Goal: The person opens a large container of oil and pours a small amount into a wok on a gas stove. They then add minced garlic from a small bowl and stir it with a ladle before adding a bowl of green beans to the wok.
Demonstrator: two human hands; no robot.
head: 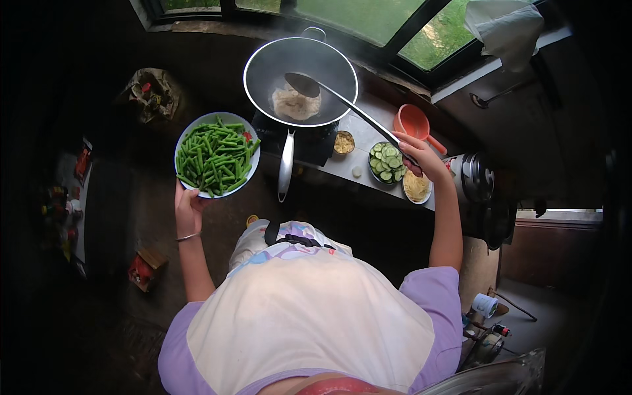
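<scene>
My left hand (pixel 189 207) grips the near rim of a white enamel bowl (pixel 257 159) heaped with cut green beans (pixel 215 155). The bowl is held left of the stove, apart from the wok. In my right hand (pixel 419 155) is the black handle of a long metal spatula (pixel 302 85), whose head is inside the wok (pixel 256 94). Pale, whitish food (pixel 295 104) lies on the wok's bottom under the spatula head, with steam rising. The wok's steel handle (pixel 285 168) points toward me.
The wok sits on a black cooktop (pixel 316 148). Along the counter stand a small bowl of chopped pale food (pixel 343 142), sliced cucumber (pixel 387 162), pale shreds (pixel 416 186), an orange dipper (pixel 412 122) and a rice cooker (pixel 475 177). Behind the wok runs a window (pixel 345 19).
</scene>
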